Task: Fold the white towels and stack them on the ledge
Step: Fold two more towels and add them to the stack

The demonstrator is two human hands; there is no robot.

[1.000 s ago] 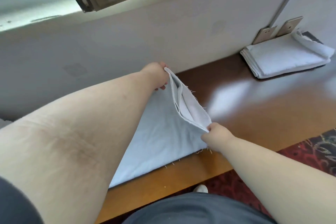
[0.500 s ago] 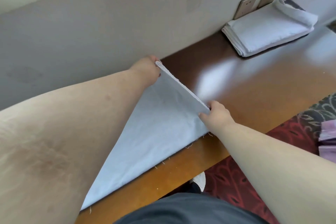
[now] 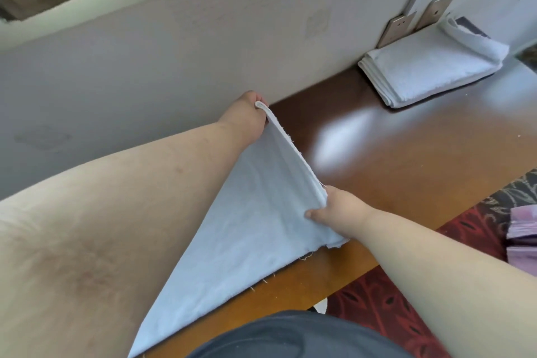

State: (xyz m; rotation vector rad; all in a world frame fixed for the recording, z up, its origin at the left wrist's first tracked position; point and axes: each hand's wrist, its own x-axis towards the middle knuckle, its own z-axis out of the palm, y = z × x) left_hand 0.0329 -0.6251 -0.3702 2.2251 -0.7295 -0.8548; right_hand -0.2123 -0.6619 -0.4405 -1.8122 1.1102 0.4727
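White towel [image 3: 250, 212]: doubled, lying along the ledge's [image 3: 406, 160] front edge. Left hand [image 3: 247, 119] pinches the far corner by the wall, right hand [image 3: 334, 209] grips the near corner; fingers closed, likely keeping edges aligned. Folded stack [image 3: 430, 70]: back right corner.

Both hands, left [image 3: 247, 119] and right [image 3: 338, 208], pinch a white towel's [image 3: 247, 227] raised edge over the wooden ledge [image 3: 406, 160].
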